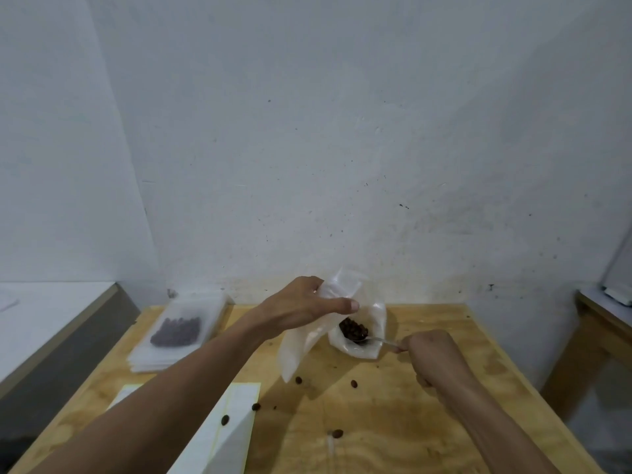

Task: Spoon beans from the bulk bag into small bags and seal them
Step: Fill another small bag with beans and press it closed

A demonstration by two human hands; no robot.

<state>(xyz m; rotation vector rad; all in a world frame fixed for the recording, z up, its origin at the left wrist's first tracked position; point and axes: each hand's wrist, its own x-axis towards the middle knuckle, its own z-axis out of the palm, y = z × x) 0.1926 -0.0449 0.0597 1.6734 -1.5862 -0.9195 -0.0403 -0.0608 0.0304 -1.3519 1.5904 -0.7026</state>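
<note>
My left hand [304,307] grips the top of a small clear bag [299,347] that hangs tilted down to the table. Just to its right stands the open bulk bag [371,348] with dark brown beans [353,328] inside. My right hand [432,354] is closed on the handle of a metal spoon [376,341], whose bowl lies at the near rim of the bulk bag, among the beans. A filled small bag of beans [178,331] lies flat on a stack of empty bags [160,362] at the table's far left.
Several loose beans [337,433] lie scattered on the wooden table [393,422]. White sheets of paper [229,425] lie at the near left. A white wall rises right behind the table. A grey counter [51,340] stands at the left, another wooden table [595,323] at the right.
</note>
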